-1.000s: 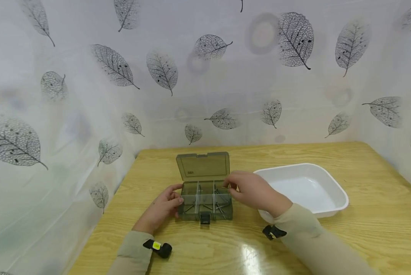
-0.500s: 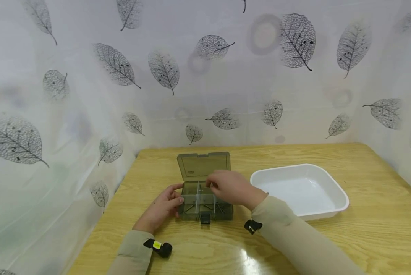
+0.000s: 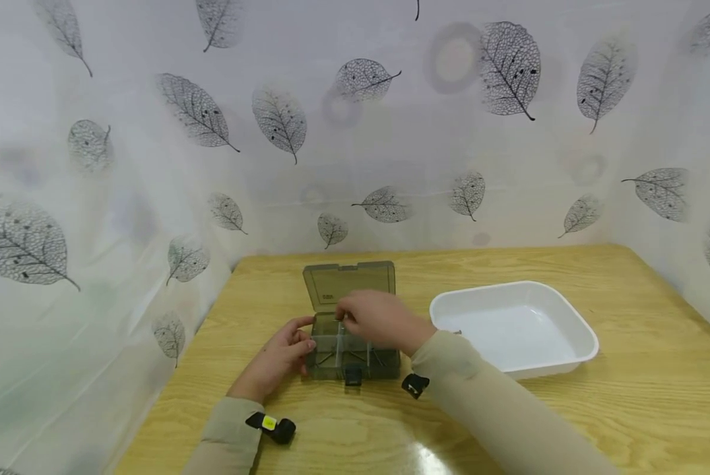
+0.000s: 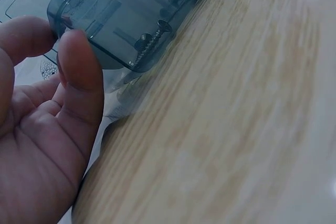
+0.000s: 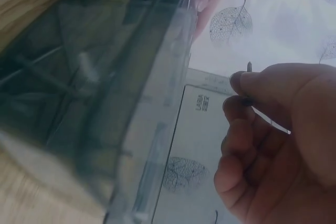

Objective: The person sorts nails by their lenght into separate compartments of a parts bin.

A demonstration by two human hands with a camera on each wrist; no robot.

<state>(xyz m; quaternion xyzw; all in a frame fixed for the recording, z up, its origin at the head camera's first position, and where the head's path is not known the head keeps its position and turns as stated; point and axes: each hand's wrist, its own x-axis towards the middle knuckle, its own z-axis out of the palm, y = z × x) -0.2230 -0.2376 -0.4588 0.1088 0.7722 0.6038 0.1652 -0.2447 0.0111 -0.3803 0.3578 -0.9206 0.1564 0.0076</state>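
A grey translucent compartment box (image 3: 385, 369) stands with its lid (image 3: 349, 277) raised at the back. Screws (image 4: 152, 40) lie in its compartments, clearest through the wall in the left wrist view. My left hand (image 3: 274, 363) holds the box's left side, thumb at the front and fingers curled behind. Over the back row of compartments, my right hand (image 3: 381, 320) pinches a small screw (image 5: 249, 67) between thumb and fingertips. In the right wrist view the screw's pointed tip sticks up past the fingers. My right hand hides part of the back compartments from the head view.
A white plastic tray (image 3: 577, 356) stands to the right of the box, partly behind my right sleeve (image 3: 480, 376). A small screw-like piece (image 3: 457, 332) shows at its left side. A leaf-patterned sheet (image 3: 402, 145) hangs behind the wooden table (image 3: 343, 429).
My right hand has moved left over the box, from the back right compartment toward the back middle and left ones. My left hand has stayed on the box's left side.
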